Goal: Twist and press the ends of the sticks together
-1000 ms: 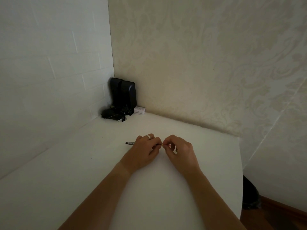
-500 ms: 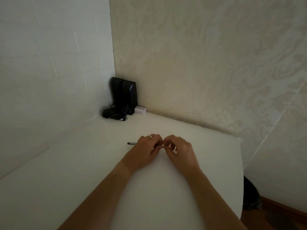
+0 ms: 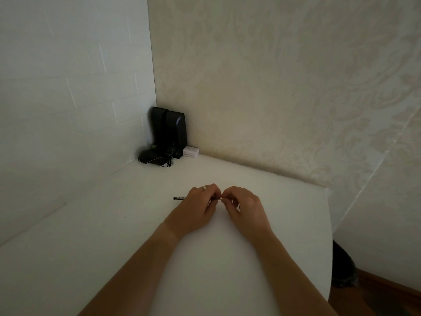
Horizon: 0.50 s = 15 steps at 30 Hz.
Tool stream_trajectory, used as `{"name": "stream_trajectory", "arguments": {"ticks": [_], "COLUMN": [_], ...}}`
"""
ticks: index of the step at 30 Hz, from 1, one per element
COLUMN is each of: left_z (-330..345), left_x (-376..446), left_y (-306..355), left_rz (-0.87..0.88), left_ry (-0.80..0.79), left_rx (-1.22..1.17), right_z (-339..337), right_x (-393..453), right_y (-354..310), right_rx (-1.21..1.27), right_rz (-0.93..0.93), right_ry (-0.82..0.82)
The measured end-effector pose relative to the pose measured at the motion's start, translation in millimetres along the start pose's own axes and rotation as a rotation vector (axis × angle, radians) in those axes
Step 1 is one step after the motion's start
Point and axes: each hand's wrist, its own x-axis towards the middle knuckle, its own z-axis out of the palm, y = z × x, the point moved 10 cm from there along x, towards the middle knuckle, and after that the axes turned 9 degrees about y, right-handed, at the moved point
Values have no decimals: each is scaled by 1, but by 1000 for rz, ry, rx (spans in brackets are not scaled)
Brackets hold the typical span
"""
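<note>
A thin dark pen [image 3: 179, 198] lies level just above the white table [image 3: 114, 236]; its left end sticks out past my left hand. My left hand [image 3: 197, 207], with a ring on one finger, grips the pen's barrel with curled fingers. My right hand [image 3: 245, 207] is right beside it and pinches the pen's small light tip at the right end. The middle of the pen is hidden under my left fingers.
Two black speakers [image 3: 169, 131] stand in the far corner with a tangle of cables [image 3: 155, 158] in front and a small white box [image 3: 191, 152] to their right. The table's right edge [image 3: 329, 224] drops to a wooden floor with a dark object [image 3: 344, 267].
My hands stay together on the pen; the fingertips have shifted slightly at the pen's right end. The view has barely moved.
</note>
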Motion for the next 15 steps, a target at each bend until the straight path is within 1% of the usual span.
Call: {"name": "stream_trajectory", "arguments": {"ticks": [3, 9, 15], "left_z": [0, -2, -3], "left_x": [0, 2, 2], "left_y": [-3, 5, 8], "left_rz": [-28, 24, 52], "left_ry": [4, 3, 9], "left_rx": [-16, -13, -16], "right_z": [3, 10, 9], "right_x": [0, -3, -2], "right_y": [1, -1, 1], "right_rx": [-14, -78, -118], "right_rz": [8, -11, 1], "right_ry": [-17, -93, -68]}}
